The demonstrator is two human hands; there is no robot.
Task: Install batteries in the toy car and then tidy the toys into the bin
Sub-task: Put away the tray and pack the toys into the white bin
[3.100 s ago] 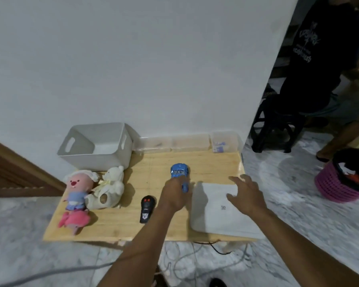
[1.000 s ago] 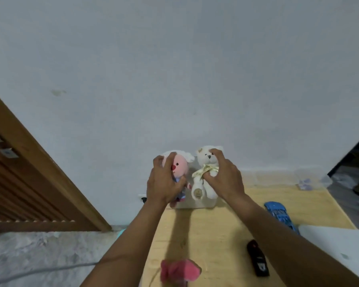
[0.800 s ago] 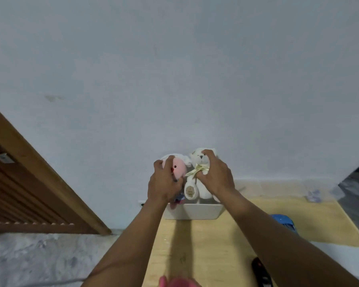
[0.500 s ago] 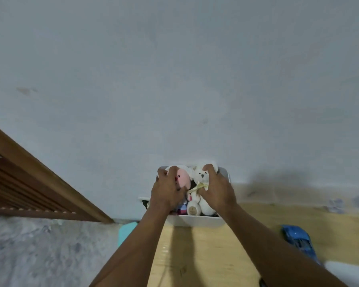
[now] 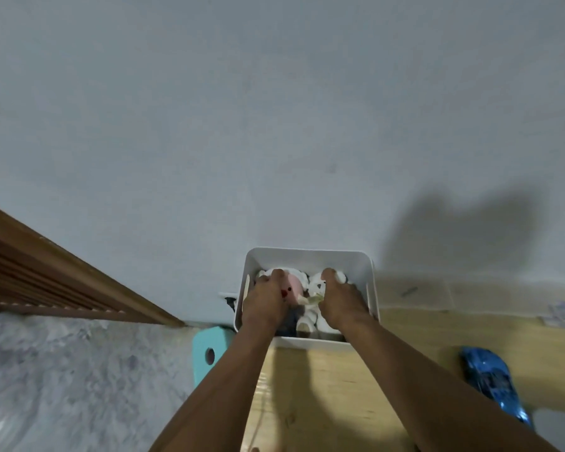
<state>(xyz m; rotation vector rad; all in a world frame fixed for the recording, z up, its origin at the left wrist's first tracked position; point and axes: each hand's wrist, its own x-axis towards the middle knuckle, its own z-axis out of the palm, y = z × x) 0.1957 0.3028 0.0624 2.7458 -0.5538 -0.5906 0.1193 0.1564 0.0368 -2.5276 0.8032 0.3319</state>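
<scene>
While the pink plush doll (image 5: 292, 287) and the white teddy bear (image 5: 315, 290) are sitting side by side inside the white bin (image 5: 307, 254), the left hand (image 5: 263, 305) is gripping the doll and the right hand (image 5: 340, 305) is gripping the bear, fingers curled over each. Seating both low before letting go is advisable, since the blue toy car (image 5: 490, 383), lying well apart on the wooden counter (image 5: 323, 386), is awaiting its place.
</scene>
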